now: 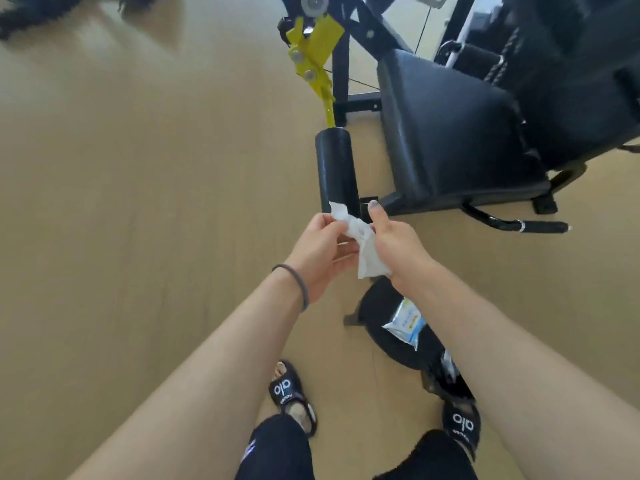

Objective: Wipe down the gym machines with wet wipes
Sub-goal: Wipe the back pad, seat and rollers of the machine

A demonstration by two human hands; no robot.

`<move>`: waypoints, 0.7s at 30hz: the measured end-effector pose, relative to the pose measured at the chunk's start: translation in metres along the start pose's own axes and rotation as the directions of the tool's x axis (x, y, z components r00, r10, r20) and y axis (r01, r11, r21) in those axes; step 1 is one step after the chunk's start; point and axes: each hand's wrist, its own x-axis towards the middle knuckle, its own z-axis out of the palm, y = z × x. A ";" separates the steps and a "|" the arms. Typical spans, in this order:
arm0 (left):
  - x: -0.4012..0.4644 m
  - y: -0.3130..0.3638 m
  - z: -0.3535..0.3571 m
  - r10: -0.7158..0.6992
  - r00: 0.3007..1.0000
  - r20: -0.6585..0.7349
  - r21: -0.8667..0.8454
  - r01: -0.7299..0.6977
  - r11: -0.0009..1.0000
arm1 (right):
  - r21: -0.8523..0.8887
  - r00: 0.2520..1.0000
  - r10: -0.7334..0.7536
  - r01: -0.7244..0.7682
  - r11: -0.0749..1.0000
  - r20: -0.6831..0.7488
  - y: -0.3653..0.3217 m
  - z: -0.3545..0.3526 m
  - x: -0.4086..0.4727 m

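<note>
Early in the job, by the look of it: wet wipe (pixel 360 244) out of its packet but not yet on any surface, so wiping of the machine apparently all still to do. No telling from this view whether any pad has been cleaned already.

Wipe white, crumpled and partly bunched, stretched between both hands in mid-air. Left hand (pixel 320 251) curled round its upper end, fingers pinching the fabric, a corner sticking up above the knuckles. Right hand (pixel 394 244) gripping the lower part, thumb raised, a loose flap hanging below the palm. Probably being unfolded or pulled flat.

Just beyond the hands, a black roller pad (pixel 336 169) on a yellow bracket (pixel 317 58); beyond and right of the right hand, the black seat pad (pixel 446 133). Below the right forearm, wipe packet (pixel 407 322) lying on a black round stool (pixel 384 327).
</note>
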 end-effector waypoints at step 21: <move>0.116 0.069 -0.005 -0.138 0.984 0.109 0.378 0.087 0.922 | 0.440 0.809 0.147 0.149 0.886 -0.569 0.007 -0.009 0.070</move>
